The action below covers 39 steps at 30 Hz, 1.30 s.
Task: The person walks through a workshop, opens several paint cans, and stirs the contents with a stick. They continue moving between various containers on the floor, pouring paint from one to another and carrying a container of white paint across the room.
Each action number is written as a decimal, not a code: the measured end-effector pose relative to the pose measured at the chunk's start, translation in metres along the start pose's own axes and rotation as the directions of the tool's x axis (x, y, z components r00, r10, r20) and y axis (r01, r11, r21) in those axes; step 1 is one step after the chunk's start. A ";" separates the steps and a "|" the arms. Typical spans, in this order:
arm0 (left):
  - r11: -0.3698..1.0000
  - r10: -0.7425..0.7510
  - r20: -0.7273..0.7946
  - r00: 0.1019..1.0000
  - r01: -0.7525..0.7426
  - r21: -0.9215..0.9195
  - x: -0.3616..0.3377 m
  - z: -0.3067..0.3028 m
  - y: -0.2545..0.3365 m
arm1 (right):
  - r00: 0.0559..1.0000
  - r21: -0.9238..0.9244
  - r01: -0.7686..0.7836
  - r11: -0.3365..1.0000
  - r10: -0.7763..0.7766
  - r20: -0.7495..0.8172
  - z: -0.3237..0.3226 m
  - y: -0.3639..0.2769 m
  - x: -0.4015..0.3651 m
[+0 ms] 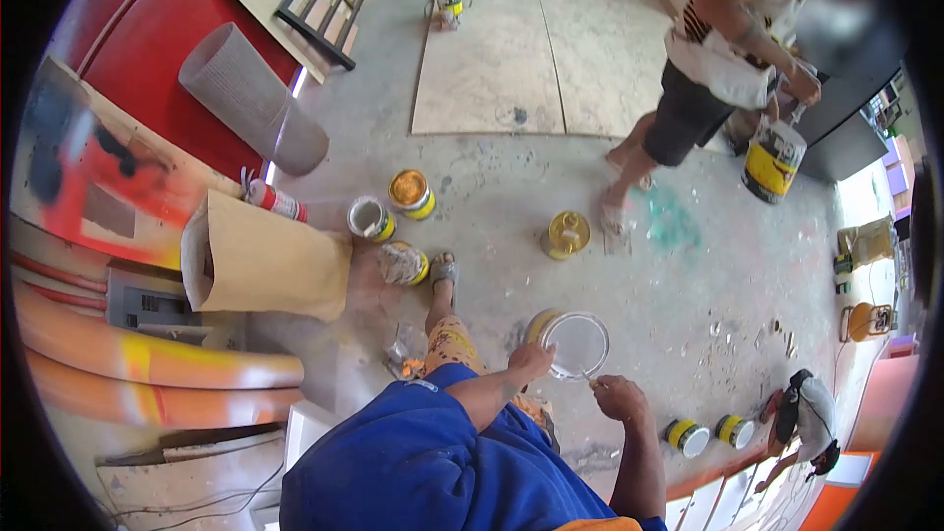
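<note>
A round paint can [578, 344] with a pale grey top and a yellowish side stands on the floor in front of me. My left hand [531, 361] is at its near left rim, its fingers curled against the edge. Just right of the can, my right hand [619, 397] is closed around a small tool [591, 381] whose tip reaches the rim. The tool's exact kind is too small to tell.
A person [728, 49] at the upper right carries a yellow-labelled bucket [774, 163]. A yellow container [566, 235] stands beyond my can. Open cans [411, 195] and a large paper bag [270, 261] are at left. Another person [811, 420] bends at lower right near two cans [687, 439].
</note>
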<state>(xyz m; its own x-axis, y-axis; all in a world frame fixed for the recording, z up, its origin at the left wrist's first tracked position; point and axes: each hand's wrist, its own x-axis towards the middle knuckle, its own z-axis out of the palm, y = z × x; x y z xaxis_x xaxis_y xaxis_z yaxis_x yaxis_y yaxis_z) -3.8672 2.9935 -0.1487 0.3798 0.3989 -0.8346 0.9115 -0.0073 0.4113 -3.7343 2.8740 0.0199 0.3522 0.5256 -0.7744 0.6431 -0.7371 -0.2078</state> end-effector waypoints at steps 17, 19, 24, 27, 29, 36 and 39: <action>0.997 0.070 -0.188 0.980 -0.061 0.055 0.071 -0.351 -0.079 | 0.968 -0.152 0.237 0.960 -0.219 0.124 -0.106 -0.303 0.181; 1.000 0.013 -0.233 0.972 -0.016 -0.011 0.066 -0.399 -0.092 | 0.967 -0.195 0.236 0.952 -0.212 0.139 -0.129 -0.357 0.180; 0.968 -0.251 -0.384 0.889 0.224 -0.113 0.045 -0.474 -0.151 | 0.855 -0.234 0.517 0.823 -0.484 0.187 -0.148 -0.462 0.196; 0.935 -0.300 -0.410 0.861 0.180 -0.306 0.033 -0.495 -0.207 | 0.801 -0.246 0.599 0.762 -0.568 0.191 -0.139 -0.509 0.208; 0.820 -0.427 -0.371 0.825 0.180 -0.544 0.005 -0.514 -0.216 | 0.735 -0.274 0.678 0.682 -0.624 0.267 -0.143 -0.546 0.207; 0.616 -0.640 -0.366 0.675 0.166 -0.770 -0.052 -0.504 -0.267 | 0.540 -0.259 0.841 0.474 -0.726 0.426 -0.110 -0.609 0.202; 0.518 -0.704 -0.271 0.657 0.213 -0.828 -0.071 -0.496 -0.277 | 0.479 -0.227 0.875 0.427 -0.696 0.535 -0.104 -0.621 0.200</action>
<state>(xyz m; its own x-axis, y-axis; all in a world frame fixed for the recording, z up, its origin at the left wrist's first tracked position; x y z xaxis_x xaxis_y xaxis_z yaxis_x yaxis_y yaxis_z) -4.2253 3.4217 -0.0216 -0.4349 0.5158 -0.7381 0.4225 0.8408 0.3386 -3.9930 3.4809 0.0561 -0.6430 0.5376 -0.5455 0.7374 0.2420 -0.6306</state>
